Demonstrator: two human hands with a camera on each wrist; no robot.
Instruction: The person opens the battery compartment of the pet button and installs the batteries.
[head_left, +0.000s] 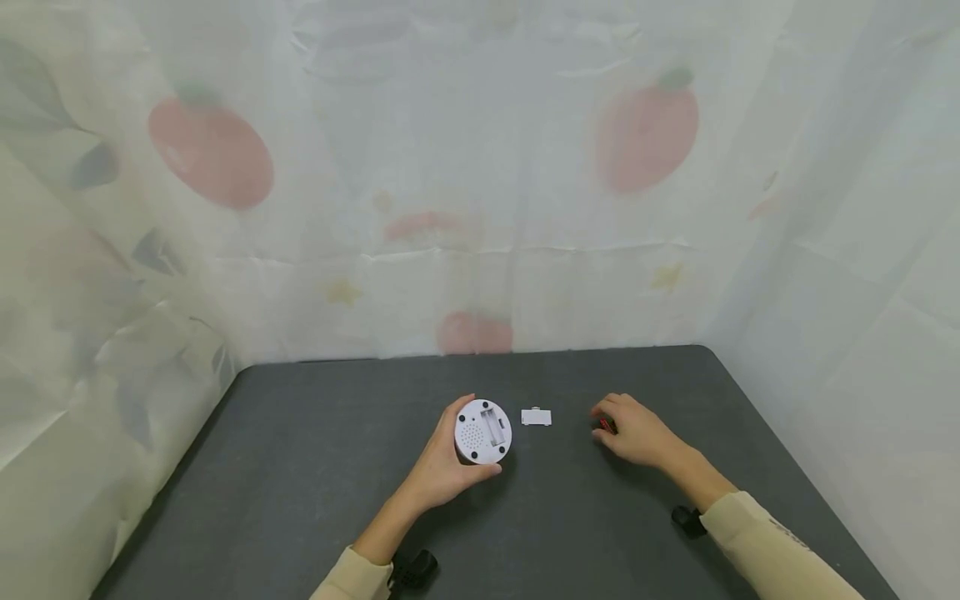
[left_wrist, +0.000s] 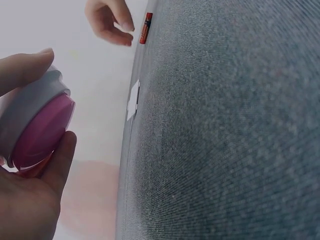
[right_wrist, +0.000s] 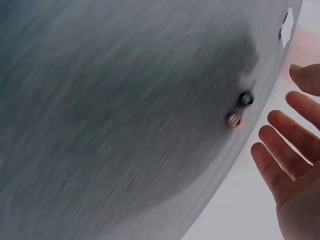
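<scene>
From the head view, my left hand [head_left: 442, 471] grips a round white device [head_left: 483, 431] just above the dark counter [head_left: 300, 467], its underside turned up to show a speaker grille and an open battery compartment. My left wrist view adds what that angle hides: the device's other face is a pink dome [left_wrist: 42, 131], set in a white rim, with my thumb and fingers curled around it. A small white battery cover [head_left: 536, 417] lies on the counter just beside the device, between my two hands. My right hand [head_left: 637, 433] hovers over two batteries, fingers relaxed and spread, holding nothing. The right wrist view shows them end-on: one red battery [right_wrist: 233, 120] and one dark battery [right_wrist: 245, 98], side by side.
</scene>
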